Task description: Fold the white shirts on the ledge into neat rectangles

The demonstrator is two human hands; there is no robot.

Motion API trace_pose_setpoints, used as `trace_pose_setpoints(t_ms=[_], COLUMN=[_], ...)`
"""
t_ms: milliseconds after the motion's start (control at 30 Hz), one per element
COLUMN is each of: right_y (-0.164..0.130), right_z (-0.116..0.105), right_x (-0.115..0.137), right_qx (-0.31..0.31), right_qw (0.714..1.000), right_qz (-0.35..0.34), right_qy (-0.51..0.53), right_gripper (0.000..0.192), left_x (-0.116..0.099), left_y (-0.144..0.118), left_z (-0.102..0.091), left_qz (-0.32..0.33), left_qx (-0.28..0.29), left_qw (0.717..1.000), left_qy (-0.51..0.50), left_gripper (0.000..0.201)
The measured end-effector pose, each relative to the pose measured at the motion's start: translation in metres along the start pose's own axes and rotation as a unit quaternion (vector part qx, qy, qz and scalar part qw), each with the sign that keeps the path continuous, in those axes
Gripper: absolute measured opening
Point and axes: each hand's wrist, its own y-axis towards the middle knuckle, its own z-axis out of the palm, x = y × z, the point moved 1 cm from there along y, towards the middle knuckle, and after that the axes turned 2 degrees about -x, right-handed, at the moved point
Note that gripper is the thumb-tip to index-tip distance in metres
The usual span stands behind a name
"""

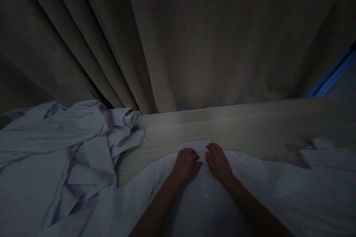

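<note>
A white button-up shirt (204, 207) lies spread on a pale wooden surface, collar at the far side and small buttons down the middle of its front. My left hand (187, 163) is at the left side of the collar (197, 145), its fingers curled down over the cloth and the thumb towards the middle. On the collar's right side, my right hand (218, 160) has bent fingers and thumb closed on the fabric near the edge. The two hands are a short gap apart. The light is dim, and the cloth under the fingers is hidden.
Crumpled white cloth (80, 148) is heaped at the left. More folded white fabric (330, 155) lies at the right. Beyond the pale wooden surface (250, 122) hangs a long beige curtain (194, 44), with a blue strip (333, 74) at far right.
</note>
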Motion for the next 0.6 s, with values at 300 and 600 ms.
trace_pose_setpoints(t_ms=[300, 600], right_y=[0.000, -0.006], right_z=[-0.002, -0.008], right_x=[0.001, 0.014], right_qx=[-0.009, 0.017], right_qw=[1.000, 0.991], right_qz=[-0.014, -0.132], right_qy=[-0.008, -0.014], right_gripper=[0.029, 0.017], left_x=[-0.004, -0.004], left_y=[0.016, 0.007], left_z=[0.004, 0.005], left_qz=[-0.087, -0.024], left_qx=[-0.021, -0.028], left_qw=[0.995, 0.996], left_qy=[0.053, 0.079], left_gripper=[0.017, 0.013])
